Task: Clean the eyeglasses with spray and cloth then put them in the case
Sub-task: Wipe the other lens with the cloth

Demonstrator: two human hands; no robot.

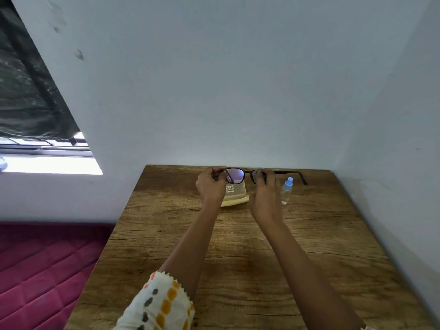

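Observation:
Dark-framed eyeglasses (235, 175) are held up over the far end of the wooden table (238, 246). My left hand (210, 184) grips the frame's left end. My right hand (265, 186) pinches the right lens with a small grey cloth (258, 171) between its fingers; that lens is hidden. The right temple arm sticks out to the right. A cream-coloured case (235, 197) lies open on the table just behind and below the glasses. A small clear spray bottle (287, 190) with a blue cap stands to the right of my right hand.
The table stands in a corner, with white walls close behind it and along its right side. A dark red mattress (42, 263) lies to the left, below a window (47, 160) with a dark curtain.

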